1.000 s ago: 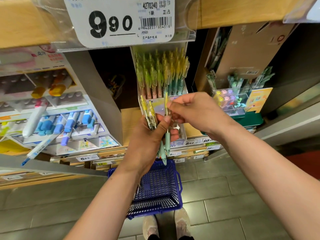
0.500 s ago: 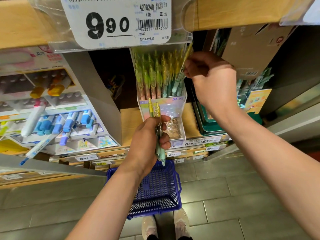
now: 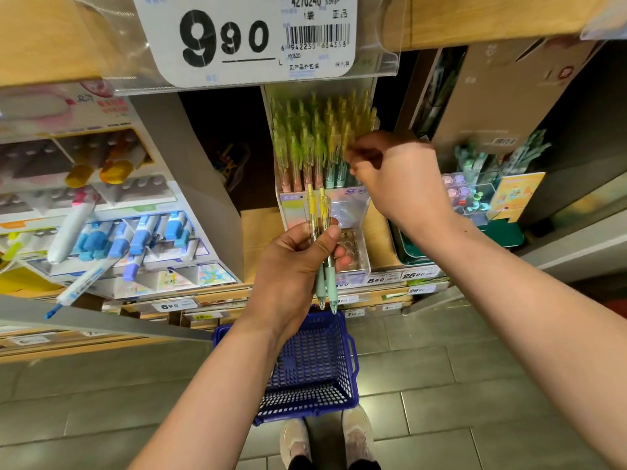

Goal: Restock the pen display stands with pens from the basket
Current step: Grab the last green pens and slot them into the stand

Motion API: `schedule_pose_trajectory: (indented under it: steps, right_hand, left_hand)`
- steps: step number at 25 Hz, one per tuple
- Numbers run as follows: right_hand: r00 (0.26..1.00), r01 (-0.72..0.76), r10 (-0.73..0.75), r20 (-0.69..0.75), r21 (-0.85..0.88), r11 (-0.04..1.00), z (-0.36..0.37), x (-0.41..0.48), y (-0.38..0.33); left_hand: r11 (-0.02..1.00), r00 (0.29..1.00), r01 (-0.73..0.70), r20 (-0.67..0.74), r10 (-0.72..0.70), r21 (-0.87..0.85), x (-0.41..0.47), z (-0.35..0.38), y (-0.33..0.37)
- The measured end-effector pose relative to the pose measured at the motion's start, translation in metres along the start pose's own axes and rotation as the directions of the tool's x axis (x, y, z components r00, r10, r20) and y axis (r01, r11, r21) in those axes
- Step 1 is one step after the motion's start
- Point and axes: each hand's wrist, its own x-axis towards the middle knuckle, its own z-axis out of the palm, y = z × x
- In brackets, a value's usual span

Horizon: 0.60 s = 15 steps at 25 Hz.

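left hand point(image 3: 293, 266) is gripping two pens point(image 3: 322, 252) upright in a closed fist, thumb pressing across the barrels; yellow clicker ends are pointing up, pale green grips and tips are pointing down below the fist. right hand point(image 3: 400, 178) is reaching to the right side of the pen display stand point(image 3: 339, 205), fingers curled and pinched together at the yellow pen tops there; whether a pen is sitting between the fingertips cannot be told, the area is blurring.

the display stand is a clear tiered holder standing on the wooden shelf point(image 3: 261, 232), packed with rows of green-topped and yellow-topped pens point(image 3: 315, 140). the held pens are sitting just in front of its lower face.

blue basket point(image 3: 315, 368) is sitting on the grey tiled floor point(image 3: 458, 385) directly below the left hand, just ahead of the person's shoes point(image 3: 295, 442); its mesh bottom is showing bare where visible.

a price tag reading 9.90 point(image 3: 244, 35) is hanging from the upper shelf edge. a marker display point(image 3: 112, 239) with blue-capped markers is standing to the left.
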Motion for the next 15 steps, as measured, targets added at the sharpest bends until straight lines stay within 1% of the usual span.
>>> schedule_pose_trajectory:
  steps: [2, 4, 5, 6, 7, 8, 9, 10, 12, 14, 15]
  right_hand:
    - [0.999, -0.046, 0.047, 0.011, -0.024, 0.999, -0.001, 0.001, -0.003]
    - [0.988, -0.15, 0.148, 0.047, 0.022, 0.989, -0.002, -0.006, -0.006]
    - [0.973, -0.215, 0.204, 0.11, 0.099, 0.972, -0.002, -0.012, -0.008]
    - [0.944, -0.291, 0.245, 0.222, 0.205, 0.935, -0.003, -0.019, -0.01]
    - [0.897, -0.378, 0.256, 0.361, 0.322, 0.868, -0.005, -0.025, -0.013]
    - [0.842, -0.461, 0.238, 0.484, 0.418, 0.782, -0.006, -0.03, -0.016]
    - [0.802, -0.519, 0.211, 0.559, 0.476, 0.71, -0.006, -0.034, -0.018]
    - [0.788, -0.542, 0.203, 0.581, 0.5, 0.676, -0.006, -0.036, -0.018]
    - [0.811, -0.539, 0.233, 0.537, 0.529, 0.656, -0.008, -0.038, -0.019]
    - [0.854, -0.512, 0.283, 0.437, 0.609, 0.606, -0.016, -0.036, -0.019]
    - [0.874, -0.485, 0.329, 0.357, 0.644, 0.592, -0.023, -0.032, -0.018]
  left_hand:
    - [0.998, 1.0, 0.006, 0.001, -0.006, -0.058, 0.001, 0.001, 0.002]
    - [0.995, 1.0, 0.011, -0.003, -0.012, -0.096, 0.001, 0.001, 0.003]
    - [0.995, 1.0, 0.011, -0.007, -0.011, -0.098, 0.001, 0.001, 0.004]
    - [0.996, 1.0, 0.006, -0.009, -0.007, -0.087, 0.001, 0.001, 0.005]
    - [0.998, 1.0, 0.0, -0.008, 0.0, -0.067, 0.001, 0.002, 0.005]
    - [0.999, 1.0, -0.008, -0.005, 0.007, -0.043, 0.0, 0.002, 0.004]
    - [1.0, 1.0, -0.014, -0.005, 0.014, -0.018, -0.001, 0.002, 0.004]
    - [1.0, 1.0, -0.018, -0.005, 0.018, 0.006, -0.003, 0.002, 0.003]
    - [0.998, 1.0, -0.022, -0.014, 0.023, 0.06, -0.006, 0.001, 0.002]
    - [0.993, 0.999, -0.016, -0.036, 0.02, 0.117, -0.007, 0.002, 0.002]
    - [0.99, 0.998, -0.016, -0.051, 0.024, 0.142, -0.007, 0.003, 0.002]
